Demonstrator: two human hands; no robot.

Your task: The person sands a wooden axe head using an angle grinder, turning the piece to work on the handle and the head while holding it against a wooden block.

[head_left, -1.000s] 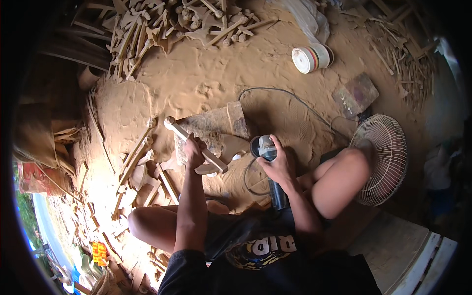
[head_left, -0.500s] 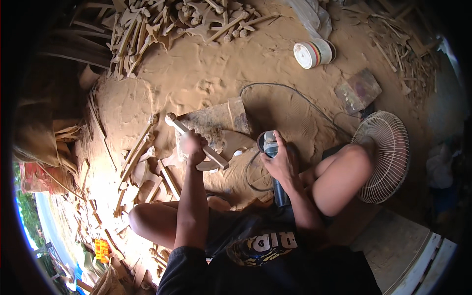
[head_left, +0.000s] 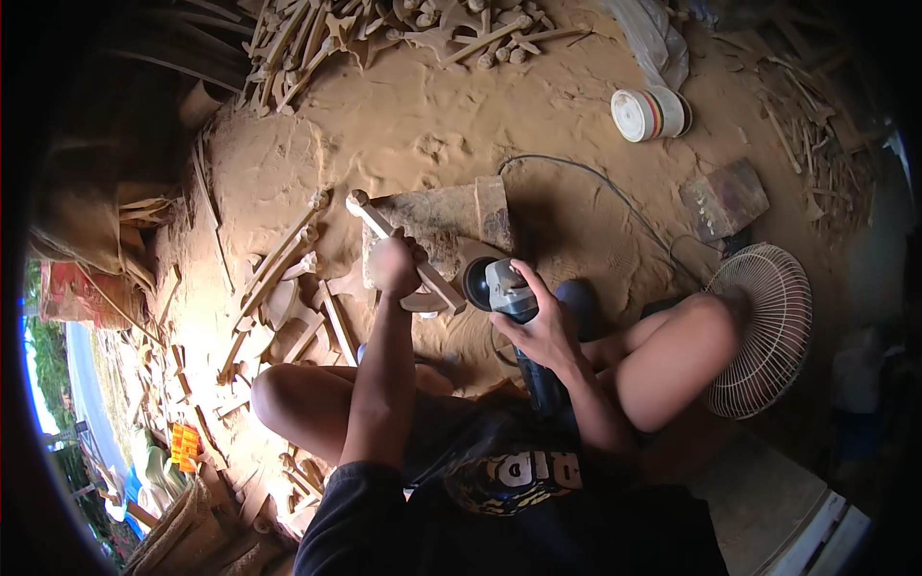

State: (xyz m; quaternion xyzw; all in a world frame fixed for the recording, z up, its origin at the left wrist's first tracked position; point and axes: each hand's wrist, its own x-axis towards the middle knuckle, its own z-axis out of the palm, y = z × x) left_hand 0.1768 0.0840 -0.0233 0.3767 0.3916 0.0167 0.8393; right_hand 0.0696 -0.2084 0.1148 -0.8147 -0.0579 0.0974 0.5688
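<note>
In hands: wooden bar left, grinder right

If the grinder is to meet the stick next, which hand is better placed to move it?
Right, most likely: the right grip is around the grinder, whose disc is near the lower end of the stick. The left grip is closed on the stick, so seems better for steadying.

Over by some crumpled plastic, a white striped tub lies on its side on the sand; a wire-caged fan is near a stained boxy block, an orange packet off left.
</note>
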